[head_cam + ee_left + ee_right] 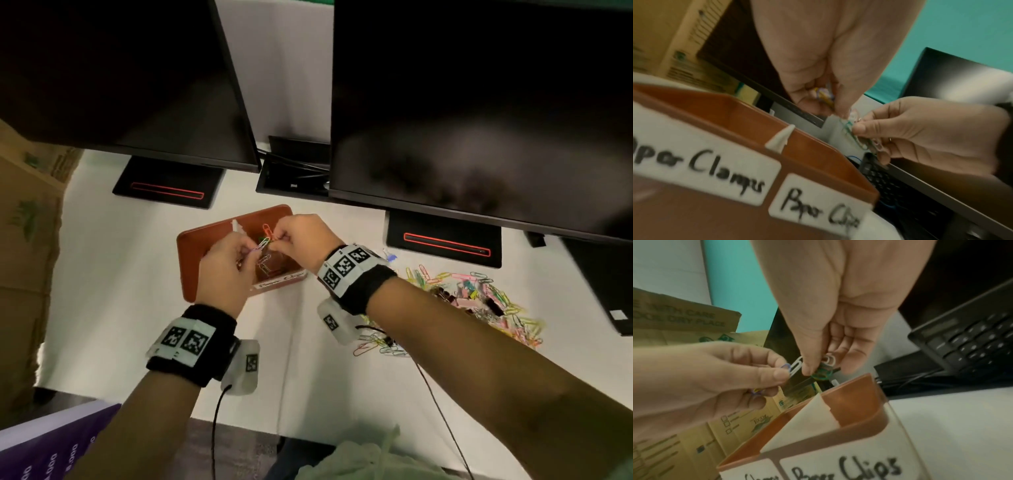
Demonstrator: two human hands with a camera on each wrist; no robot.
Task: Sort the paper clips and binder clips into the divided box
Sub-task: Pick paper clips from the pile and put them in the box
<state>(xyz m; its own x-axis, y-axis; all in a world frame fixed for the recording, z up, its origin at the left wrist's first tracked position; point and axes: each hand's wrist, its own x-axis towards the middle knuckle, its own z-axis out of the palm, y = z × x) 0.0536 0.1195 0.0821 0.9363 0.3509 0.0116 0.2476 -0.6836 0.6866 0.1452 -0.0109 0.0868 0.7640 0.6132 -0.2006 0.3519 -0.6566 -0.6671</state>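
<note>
The left hand [224,265] pinches a white paper clip [263,242] between thumb and forefinger, and the right hand [301,240] pinches a tangle of paper clips [824,368] hooked to it, probably to pull them apart. Both hands work directly above the brown divided box [191,246], over its compartment labelled for paper clips (so freed clips would likely drop in). The unsorted pile of paper clips and binder clips [476,294] lies right of the box.

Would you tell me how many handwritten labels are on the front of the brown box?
2: the Paper Clamps label fronts the left compartment, the Paper Clips label the right one. None seems hidden.
</note>
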